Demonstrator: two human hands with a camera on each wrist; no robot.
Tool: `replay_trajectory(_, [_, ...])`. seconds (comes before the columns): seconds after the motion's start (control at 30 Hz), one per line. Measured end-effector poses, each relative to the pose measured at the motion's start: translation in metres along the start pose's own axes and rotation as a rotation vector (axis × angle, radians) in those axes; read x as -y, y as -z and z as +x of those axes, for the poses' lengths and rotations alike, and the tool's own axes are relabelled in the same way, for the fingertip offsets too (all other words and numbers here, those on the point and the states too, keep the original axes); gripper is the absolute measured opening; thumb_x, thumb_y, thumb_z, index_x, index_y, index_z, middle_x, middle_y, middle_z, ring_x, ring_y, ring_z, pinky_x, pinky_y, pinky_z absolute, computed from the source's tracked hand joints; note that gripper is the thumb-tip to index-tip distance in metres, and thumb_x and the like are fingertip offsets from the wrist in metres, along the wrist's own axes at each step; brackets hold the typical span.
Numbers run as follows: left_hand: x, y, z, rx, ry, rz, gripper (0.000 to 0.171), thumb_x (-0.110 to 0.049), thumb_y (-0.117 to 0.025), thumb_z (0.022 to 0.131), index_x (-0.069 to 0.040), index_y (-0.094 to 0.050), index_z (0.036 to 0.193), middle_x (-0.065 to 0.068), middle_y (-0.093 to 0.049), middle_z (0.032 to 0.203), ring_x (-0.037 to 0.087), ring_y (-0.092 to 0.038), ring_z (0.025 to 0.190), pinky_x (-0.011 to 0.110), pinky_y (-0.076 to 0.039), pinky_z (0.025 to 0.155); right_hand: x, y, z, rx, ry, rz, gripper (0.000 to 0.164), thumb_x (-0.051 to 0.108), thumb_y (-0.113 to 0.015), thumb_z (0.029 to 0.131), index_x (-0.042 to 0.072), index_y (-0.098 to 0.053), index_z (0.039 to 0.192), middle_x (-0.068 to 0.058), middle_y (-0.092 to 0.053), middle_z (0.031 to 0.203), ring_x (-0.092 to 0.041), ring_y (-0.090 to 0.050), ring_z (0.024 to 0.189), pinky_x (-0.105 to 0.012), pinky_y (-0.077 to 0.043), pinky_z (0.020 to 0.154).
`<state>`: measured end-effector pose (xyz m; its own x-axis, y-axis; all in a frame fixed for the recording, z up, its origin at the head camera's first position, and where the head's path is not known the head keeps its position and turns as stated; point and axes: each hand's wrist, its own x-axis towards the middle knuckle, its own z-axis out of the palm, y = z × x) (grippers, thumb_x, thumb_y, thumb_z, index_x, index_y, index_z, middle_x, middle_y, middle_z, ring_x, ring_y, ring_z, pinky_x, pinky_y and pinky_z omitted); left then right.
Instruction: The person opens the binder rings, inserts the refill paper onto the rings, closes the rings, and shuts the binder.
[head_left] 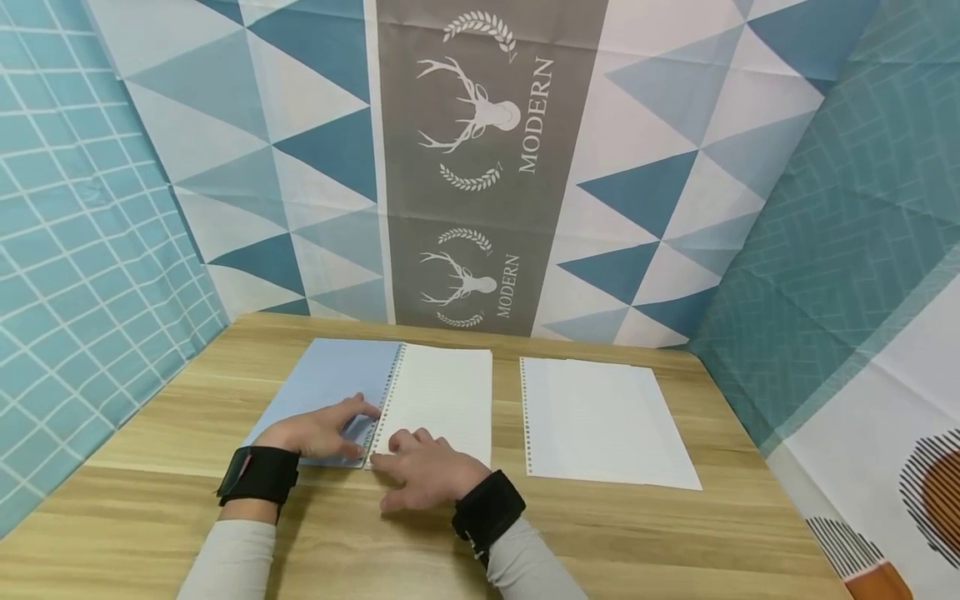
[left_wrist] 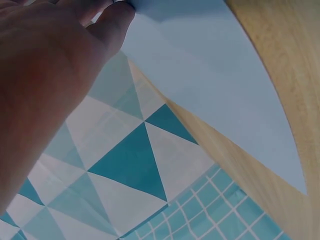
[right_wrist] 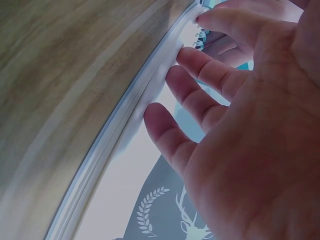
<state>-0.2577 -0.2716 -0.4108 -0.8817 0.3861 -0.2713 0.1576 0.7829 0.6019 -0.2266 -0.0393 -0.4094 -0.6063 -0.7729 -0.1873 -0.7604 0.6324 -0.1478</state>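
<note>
A ring-bound notebook (head_left: pixel 450 392) lies spread on the wooden table, its pale blue cover (head_left: pixel 333 371) to the left and lined white pages to the right. Across the lower part of its ring binding (head_left: pixel 394 375), my left hand (head_left: pixel 318 429) rests with thumb and index finger spread. My right hand (head_left: pixel 429 477) is at the front edge of the pages, close to the binding. In the right wrist view, its loosely bent fingers (right_wrist: pixel 162 125) touch the edge of the page stack (right_wrist: pixel 120 185). The left fingertips are mostly hidden in the left wrist view.
To the right of the notebook lie white punched sheets (head_left: pixel 600 421), holes along their left side. The wooden table (head_left: pixel 637 533) meets a patterned cloth (head_left: pixel 465 167) at the back, with cloth hanging on both sides. Each wrist wears a black band (head_left: pixel 258 475).
</note>
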Motion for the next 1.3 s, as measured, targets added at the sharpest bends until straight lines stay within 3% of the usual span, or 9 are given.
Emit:
replay_trajectory(0.13, [-0.001,0.0002,0.0003,0.004,0.002,0.007,0.057,-0.018,-0.075,0.088,-0.016,-0.056,0.141,0.032,-0.012,0.167,0.056,-0.009,0.153,0.074,-0.018,0.116,0.0002,0.0,0.0012,-0.006,-0.015,0.057,0.068,0.052,-0.062,0.096,0.035,-0.036,0.157,0.002,-0.045,0.148,-0.019,-0.044,0.129,-0.041,-0.045,0.1])
replay_trajectory(0.27, [-0.0016,0.0004,-0.0004,0.003,0.001,0.015,0.059,-0.022,-0.076,0.087,-0.016,-0.055,0.142,0.031,-0.012,0.167,0.056,-0.009,0.153,0.075,-0.017,0.116,0.0022,-0.0014,0.0024,-0.002,-0.028,0.041,0.076,0.055,-0.061,0.096,0.042,-0.023,0.161,0.002,-0.043,0.15,-0.019,-0.043,0.129,-0.042,-0.045,0.101])
replay_trajectory(0.43, [-0.0021,0.0003,-0.0006,-0.004,-0.006,0.013,0.056,-0.026,-0.075,0.089,-0.016,-0.056,0.141,0.032,-0.013,0.166,0.056,-0.01,0.153,0.076,-0.018,0.116,0.003,-0.0033,0.003,0.001,-0.037,0.018,0.077,0.057,-0.059,0.097,0.045,-0.017,0.161,0.003,-0.043,0.149,-0.017,-0.043,0.126,-0.04,-0.044,0.099])
replay_trajectory(0.67, [-0.0022,-0.0017,0.0027,-0.025,-0.01,-0.001,0.045,-0.019,-0.073,0.093,-0.014,-0.058,0.135,0.035,-0.015,0.165,0.057,-0.012,0.152,0.073,-0.022,0.116,0.0012,-0.0043,0.0036,-0.007,-0.032,0.009,0.074,0.056,-0.059,0.098,0.043,-0.023,0.16,0.003,-0.043,0.148,-0.018,-0.042,0.127,-0.04,-0.043,0.099])
replay_trajectory(1.3, [-0.0025,-0.0001,0.0043,-0.026,-0.008,-0.027,0.043,-0.011,-0.073,0.091,-0.01,-0.06,0.132,0.036,-0.016,0.164,0.056,-0.013,0.152,0.071,-0.024,0.117,0.0021,0.0001,0.0015,-0.005,-0.038,0.055,0.066,0.053,-0.061,0.097,0.041,-0.036,0.157,0.004,-0.045,0.146,-0.017,-0.043,0.125,-0.041,-0.043,0.098])
